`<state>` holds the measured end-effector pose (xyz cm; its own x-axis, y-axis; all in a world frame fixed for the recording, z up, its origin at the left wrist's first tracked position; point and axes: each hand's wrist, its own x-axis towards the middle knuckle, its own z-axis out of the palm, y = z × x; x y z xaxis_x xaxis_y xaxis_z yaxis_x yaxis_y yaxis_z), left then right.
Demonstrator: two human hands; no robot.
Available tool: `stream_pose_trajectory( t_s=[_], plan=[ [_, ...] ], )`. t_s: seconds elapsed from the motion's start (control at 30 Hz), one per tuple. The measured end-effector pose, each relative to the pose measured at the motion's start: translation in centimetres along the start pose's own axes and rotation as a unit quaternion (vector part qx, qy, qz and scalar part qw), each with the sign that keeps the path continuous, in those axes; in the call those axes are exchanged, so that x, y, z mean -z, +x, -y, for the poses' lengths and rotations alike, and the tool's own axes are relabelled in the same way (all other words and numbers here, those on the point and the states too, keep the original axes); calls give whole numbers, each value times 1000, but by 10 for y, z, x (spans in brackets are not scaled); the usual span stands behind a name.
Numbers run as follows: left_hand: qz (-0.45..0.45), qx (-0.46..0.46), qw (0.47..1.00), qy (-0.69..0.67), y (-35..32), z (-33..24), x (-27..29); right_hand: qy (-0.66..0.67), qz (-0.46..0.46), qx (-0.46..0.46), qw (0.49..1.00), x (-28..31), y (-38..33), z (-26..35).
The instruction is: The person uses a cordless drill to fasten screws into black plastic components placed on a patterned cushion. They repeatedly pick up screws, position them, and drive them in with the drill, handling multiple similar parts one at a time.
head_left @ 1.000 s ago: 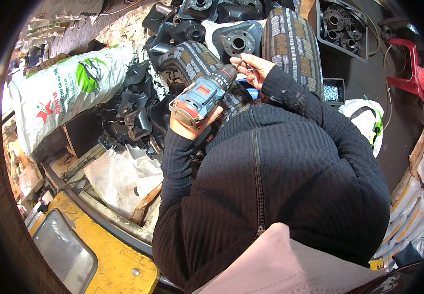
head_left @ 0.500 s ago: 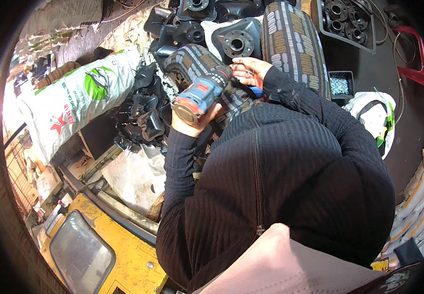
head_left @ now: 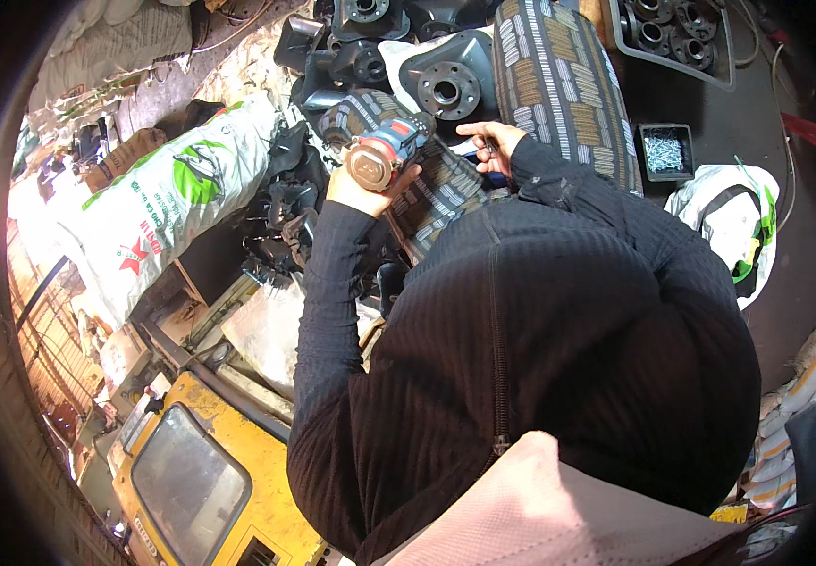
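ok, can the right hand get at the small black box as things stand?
Likely yes: the small black box is open-topped with nothing over it. The right hand would probably just have to swing outward past the patterned trouser leg between them.

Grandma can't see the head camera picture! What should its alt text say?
A person's left grip holds a blue-and-red power drill near the partly curled right grip, over patterned trousers. Black flanged parts lie ahead, and a big white-and-green sack lies to the left.
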<state>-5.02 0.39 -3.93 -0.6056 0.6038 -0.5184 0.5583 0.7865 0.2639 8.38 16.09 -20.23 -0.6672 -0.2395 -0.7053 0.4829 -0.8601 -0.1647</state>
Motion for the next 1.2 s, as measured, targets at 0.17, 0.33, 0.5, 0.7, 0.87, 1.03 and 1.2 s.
stream_pose_trajectory(
  t_s=[0.17, 0.33, 0.5, 0.7, 0.87, 1.03, 1.2],
  plan=[
    [40, -29, 999, 19, 12, -13, 15, 42, 70, 27, 996, 4, -16, 2],
    [67, -99, 988, 93, 25, -16, 19, 16, 173, 24, 984, 5, -43, 17],
    [126, -13, 992, -11, 31, -17, 19, 82, 196, 33, 977, 5, -62, 34],
    [85, -49, 994, -52, 34, -6, 8, 162, 239, 60, 956, 7, -57, 40],
    [81, -68, 994, -33, 43, 11, -6, 158, 264, 84, 948, 7, -54, 39],
    [-10, -19, 999, 25, 19, -13, 3, 187, 265, 120, 938, 9, -49, 32],
    [-86, -256, 961, 58, -33, -44, 27, 168, 220, 161, 947, 8, -53, 23]
  ],
)
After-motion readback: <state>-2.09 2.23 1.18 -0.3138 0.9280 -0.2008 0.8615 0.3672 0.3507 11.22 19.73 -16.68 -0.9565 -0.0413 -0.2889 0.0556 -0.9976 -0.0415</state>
